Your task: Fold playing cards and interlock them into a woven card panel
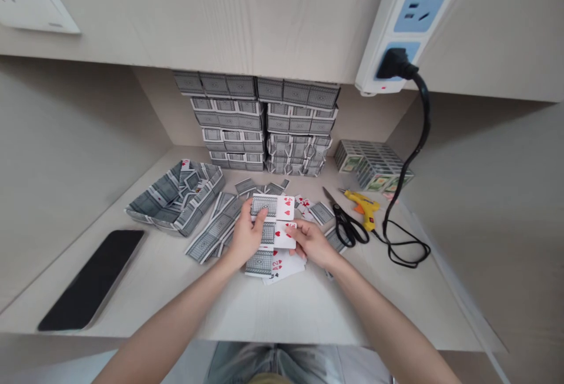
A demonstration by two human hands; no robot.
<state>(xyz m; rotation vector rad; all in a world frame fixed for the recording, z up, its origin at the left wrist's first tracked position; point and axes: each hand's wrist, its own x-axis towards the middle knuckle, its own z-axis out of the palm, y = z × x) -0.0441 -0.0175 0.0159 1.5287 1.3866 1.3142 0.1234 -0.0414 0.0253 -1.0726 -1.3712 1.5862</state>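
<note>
Between my hands is a panel of playing cards (264, 232), patterned backs on its left side and red heart faces on its right. My left hand (249, 228) grips the panel's left edge, thumb on top. At the right edge, my right hand (312, 243) pinches a heart card (284, 235) that lies in the middle row. Loose playing cards (288, 268) lie face up on the table under the panel. Strips of joined cards (214, 232) rest just left of my left hand. Scissors (348, 225) with black handles lie right of my right hand.
A yellow glue gun (363, 205) lies by the scissors, its black cord (425, 137) rising to a power strip (412, 26). A card-built tray (165, 196) and a phone (94, 275) are left. Stacked card boxes (264, 123) stand behind, wrapped decks (374, 164) at back right.
</note>
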